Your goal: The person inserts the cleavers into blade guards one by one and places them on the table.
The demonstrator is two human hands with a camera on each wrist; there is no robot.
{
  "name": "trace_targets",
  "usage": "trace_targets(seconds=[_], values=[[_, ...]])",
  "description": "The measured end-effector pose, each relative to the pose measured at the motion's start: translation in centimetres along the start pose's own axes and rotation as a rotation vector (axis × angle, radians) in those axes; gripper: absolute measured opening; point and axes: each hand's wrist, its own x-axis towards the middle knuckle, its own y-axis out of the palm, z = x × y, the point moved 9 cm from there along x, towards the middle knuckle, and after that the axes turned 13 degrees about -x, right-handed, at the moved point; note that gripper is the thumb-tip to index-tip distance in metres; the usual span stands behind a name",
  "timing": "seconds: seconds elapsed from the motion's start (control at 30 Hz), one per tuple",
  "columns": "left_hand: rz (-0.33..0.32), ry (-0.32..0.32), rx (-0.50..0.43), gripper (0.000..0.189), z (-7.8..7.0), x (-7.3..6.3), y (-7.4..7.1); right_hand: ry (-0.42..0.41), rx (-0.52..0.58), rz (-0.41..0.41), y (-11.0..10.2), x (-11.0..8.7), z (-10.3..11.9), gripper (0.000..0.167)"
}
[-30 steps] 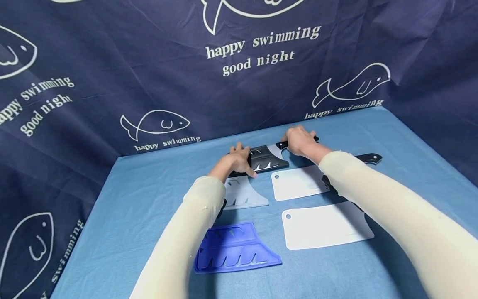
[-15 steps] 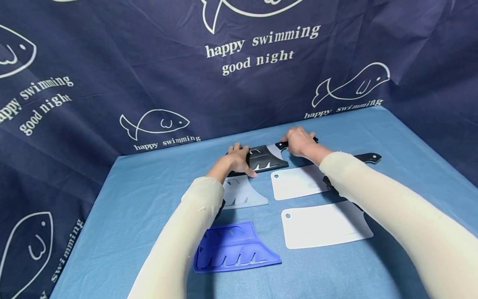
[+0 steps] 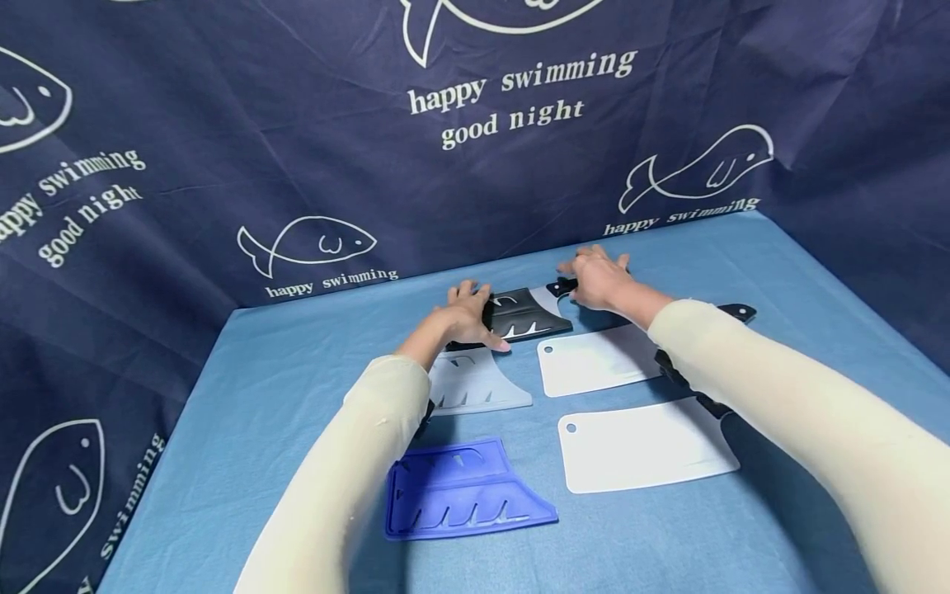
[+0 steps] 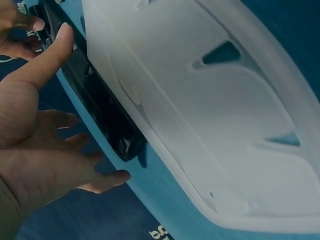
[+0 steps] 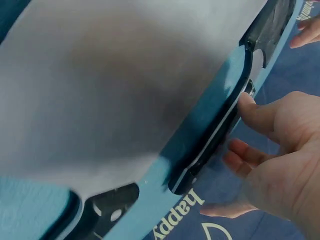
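Note:
At the back of the table lies a cleaver (image 3: 545, 299) with its blade inside a black blade sheath (image 3: 529, 313). My left hand (image 3: 469, 315) hovers at the sheath's left end, fingers spread; the left wrist view shows a gap between the fingers and the black sheath (image 4: 102, 102). My right hand (image 3: 599, 279) is at the cleaver's black handle (image 5: 215, 142), fingers loosened and apart, the thumb tip right beside the handle in the right wrist view. Nearer lie a translucent white sheath (image 3: 478, 381) and a blue sheath (image 3: 467, 495), both without a blade.
Two bare cleavers, a middle one (image 3: 594, 363) and a front one (image 3: 646, 450), lie right of the sheaths, handles pointing right and partly under my right sleeve (image 3: 742, 363). A dark blue fish-print curtain (image 3: 475, 198) hangs behind the blue table cloth (image 3: 297, 396).
My right hand has let go of the cleaver's handle, its fingers spreading and shifting slightly right. My left hand has lifted and drawn slightly left from the black sheath. The sheathed cleaver stays put.

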Motion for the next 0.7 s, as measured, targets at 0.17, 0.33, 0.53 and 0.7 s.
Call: trace_targets(seconds=[0.17, 0.33, 0.53, 0.7], values=[[-0.029, 0.048, -0.018, 0.108, 0.6, -0.9, -0.6, -0.068, -0.063, -0.089, -1.0, -1.0, 0.1, 0.053], [-0.061, 0.087, -0.049, 0.105, 1.3, -1.9, -1.2, -0.116, -0.068, -0.145, -1.9, -2.5, -0.1, 0.053], [-0.068, 0.132, -0.07, 0.099, 1.9, -3.6, -1.4, -0.146, -0.017, -0.197, -2.8, -4.8, -0.8, 0.052], [-0.1, 0.169, -0.049, 0.094, 2.3, -5.4, -1.2, -0.151, 0.002, -0.212, -3.3, -6.6, -1.5, 0.05]])
